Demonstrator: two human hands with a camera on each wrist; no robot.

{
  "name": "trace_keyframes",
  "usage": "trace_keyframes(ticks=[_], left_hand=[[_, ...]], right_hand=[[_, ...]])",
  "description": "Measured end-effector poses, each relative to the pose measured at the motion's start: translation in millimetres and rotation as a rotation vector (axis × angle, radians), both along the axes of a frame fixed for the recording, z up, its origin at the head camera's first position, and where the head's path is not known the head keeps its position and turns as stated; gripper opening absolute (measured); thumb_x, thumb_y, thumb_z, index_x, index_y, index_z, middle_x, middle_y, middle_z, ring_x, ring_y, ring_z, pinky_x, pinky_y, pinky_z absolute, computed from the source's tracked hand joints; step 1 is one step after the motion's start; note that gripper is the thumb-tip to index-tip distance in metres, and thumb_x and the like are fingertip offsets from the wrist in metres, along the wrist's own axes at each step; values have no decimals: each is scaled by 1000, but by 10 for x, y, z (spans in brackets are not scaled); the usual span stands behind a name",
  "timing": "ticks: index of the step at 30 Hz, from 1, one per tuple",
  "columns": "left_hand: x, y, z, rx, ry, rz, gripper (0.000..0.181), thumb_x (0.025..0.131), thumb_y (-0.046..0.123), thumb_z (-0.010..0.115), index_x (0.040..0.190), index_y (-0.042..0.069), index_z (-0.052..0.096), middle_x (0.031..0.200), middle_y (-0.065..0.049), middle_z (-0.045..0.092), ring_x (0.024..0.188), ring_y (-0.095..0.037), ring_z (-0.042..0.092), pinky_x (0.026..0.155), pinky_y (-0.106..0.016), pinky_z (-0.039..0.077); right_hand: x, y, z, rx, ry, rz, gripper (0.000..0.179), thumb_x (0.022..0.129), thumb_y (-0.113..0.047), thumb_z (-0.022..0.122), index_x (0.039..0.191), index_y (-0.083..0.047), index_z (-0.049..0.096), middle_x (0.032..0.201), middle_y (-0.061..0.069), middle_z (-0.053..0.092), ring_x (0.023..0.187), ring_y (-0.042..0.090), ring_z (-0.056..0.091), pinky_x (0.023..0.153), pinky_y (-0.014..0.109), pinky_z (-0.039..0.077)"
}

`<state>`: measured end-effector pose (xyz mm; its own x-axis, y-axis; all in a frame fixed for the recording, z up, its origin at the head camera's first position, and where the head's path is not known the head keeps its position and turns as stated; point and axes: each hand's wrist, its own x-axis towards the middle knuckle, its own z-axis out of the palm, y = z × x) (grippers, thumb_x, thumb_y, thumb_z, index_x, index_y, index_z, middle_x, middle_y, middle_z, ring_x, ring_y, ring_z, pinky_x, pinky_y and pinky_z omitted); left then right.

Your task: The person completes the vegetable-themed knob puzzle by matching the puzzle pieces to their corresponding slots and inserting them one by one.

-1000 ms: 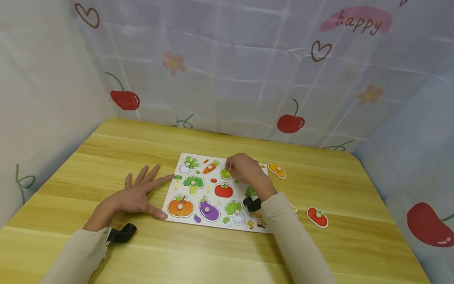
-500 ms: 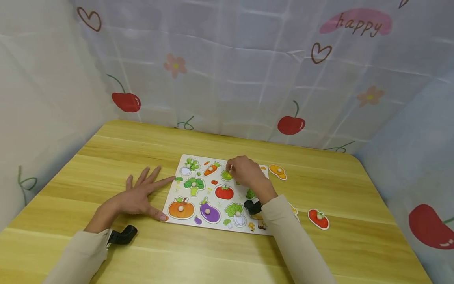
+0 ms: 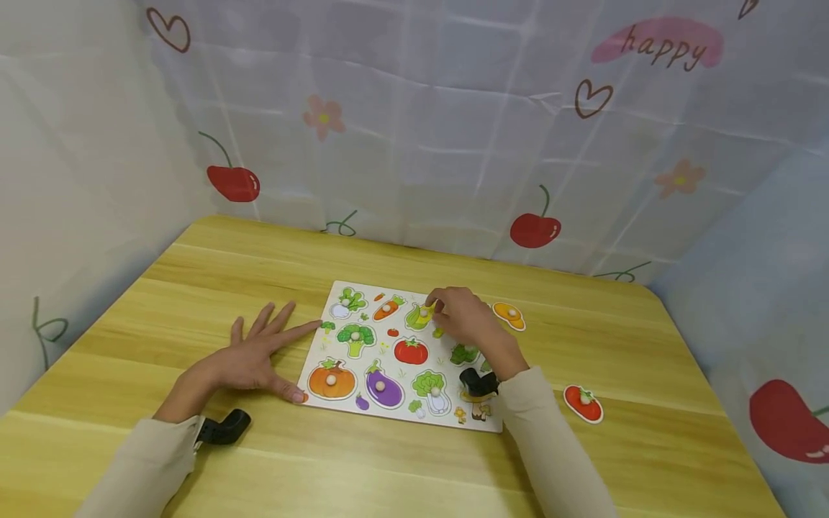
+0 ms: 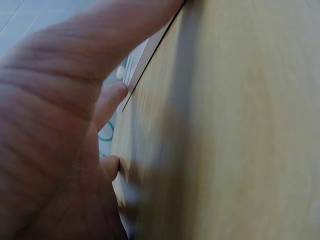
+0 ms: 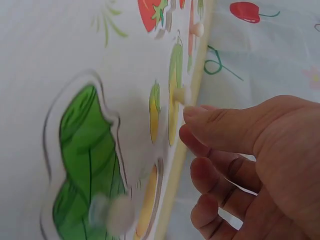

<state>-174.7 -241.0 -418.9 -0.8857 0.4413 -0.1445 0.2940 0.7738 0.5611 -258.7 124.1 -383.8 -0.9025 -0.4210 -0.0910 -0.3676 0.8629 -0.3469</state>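
Observation:
A white vegetable puzzle board [image 3: 372, 345] lies on the table. My left hand [image 3: 249, 356] is spread at its left side, index fingertip and thumb at the board's edge; the left wrist view shows them close up. The corn piece [image 3: 419, 315] sits in its slot at the top, its knob [image 5: 182, 95] uncovered. Just right of that knob is my right hand [image 3: 463, 316], fingers loosely bent with nothing between them. In the right wrist view its thumb and index tips are right beside the knob. The board's top right corner is mostly hidden behind this hand.
Off the board's right side lie a yellow-orange piece [image 3: 509, 315] and a red tomato piece [image 3: 583, 403]. The tomato slot [image 3: 411, 351] shows a printed tomato without a knob. A patterned curtain [image 3: 401, 144] hangs along the table's [image 3: 363, 475] back edge.
My right hand has let go of the corn piece's knob and shifted to the right, baring the corn. The left hand stays in place.

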Motion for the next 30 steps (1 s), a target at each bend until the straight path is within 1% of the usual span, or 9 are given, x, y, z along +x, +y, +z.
trace_keyframes(ticks=[5,8,12,14,16,19,24,28,30], left_hand=[[1,3,17,0,1,-3,115,63,66,85,158,28,32,166,-27,-4,147,-57,-16,100,-81,-18],[2,-3,26,-4,9,-4,114,63,66,85,157,28,33,166,-27,-3,147,-58,-15,100,-82,-17],[5,-5,22,-1,10,-4,114,63,66,85,157,28,33,166,-27,-3,147,-58,-15,100,-82,-16],[7,-2,17,3,5,-2,114,63,66,85,157,28,33,166,-27,-3,147,-58,-15,100,-82,-17],[9,2,15,7,2,-2,113,63,64,86,157,28,33,166,-27,-3,147,-58,-15,100,-81,-17],[12,-2,8,7,-1,2,114,63,64,86,157,27,33,166,-27,-4,147,-57,-16,100,-81,-18],[12,-7,-5,1,9,2,114,63,66,85,157,28,33,166,-27,-4,147,-58,-15,100,-82,-17],[8,-4,-1,-1,4,1,114,63,66,85,157,28,33,166,-26,-4,147,-58,-15,100,-81,-17],[5,0,2,-1,2,2,114,63,66,85,157,28,33,166,-26,-4,147,-58,-15,101,-81,-17]], right_hand=[[32,231,39,-52,25,-4,20,96,-11,65,116,-8,69,103,6,70,81,18,59,68,29,50],[18,375,24,-76,28,-29,18,96,-12,66,113,-7,69,104,7,70,86,21,60,74,34,52],[-12,556,-34,-82,21,-57,17,96,-11,66,111,-6,69,107,9,69,95,25,61,85,40,54],[-22,640,-63,-85,23,-55,15,96,-10,65,109,-4,70,107,11,68,93,26,60,84,40,52],[-30,709,-88,-86,24,-53,13,96,-9,65,107,-3,70,103,12,66,89,25,57,82,39,50],[-35,794,-120,-94,52,-43,10,96,-7,64,103,-3,70,100,12,62,86,24,53,79,38,47],[-27,907,-115,-96,106,-46,10,95,-5,65,103,-3,70,107,15,62,92,28,56,83,43,50],[-43,1014,-95,-70,118,-54,9,95,-5,66,102,-2,70,105,16,63,92,29,59,84,46,53],[-57,1068,-81,-65,113,-61,9,94,-5,66,101,-2,70,103,16,63,89,28,59,83,46,53]])
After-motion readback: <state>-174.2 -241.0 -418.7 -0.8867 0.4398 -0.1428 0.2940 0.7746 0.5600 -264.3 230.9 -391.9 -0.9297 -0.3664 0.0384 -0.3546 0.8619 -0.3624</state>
